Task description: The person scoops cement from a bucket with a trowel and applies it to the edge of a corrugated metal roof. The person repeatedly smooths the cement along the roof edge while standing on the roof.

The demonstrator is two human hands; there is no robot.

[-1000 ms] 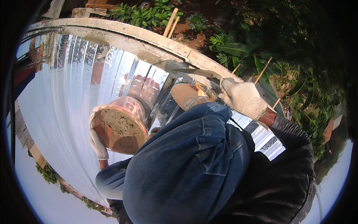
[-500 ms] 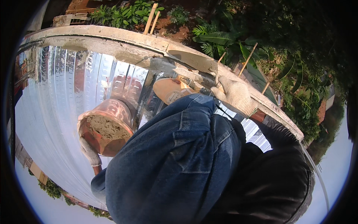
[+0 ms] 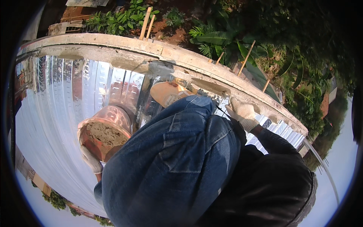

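My left hand (image 3: 89, 159), in a pale knit glove, grips the side of a reddish bucket (image 3: 117, 113) at the left. Grey mortar (image 3: 106, 133) lies inside it. My right hand (image 3: 242, 111), also gloved, is closed on a trowel (image 3: 210, 86), whose blade lies low at the concrete edge (image 3: 147, 47) just beyond my boot. The tan boot (image 3: 166, 92) rests between the bucket and that edge, and my bent leg in jeans (image 3: 162, 159) hides part of the bucket's near side.
Ridged shiny metal sheeting (image 3: 49, 109) surrounds the bucket and boot. Past the curved concrete edge are upright wooden stakes (image 3: 245, 56), leafy plants (image 3: 211, 38) and reddish soil below. A long grey bar (image 3: 325, 166) runs off at the lower right.
The trowel and my right hand have moved down along the concrete edge, the blade shifting right. The view has shifted, so bucket and boot appear further left. My left hand still grips the bucket.
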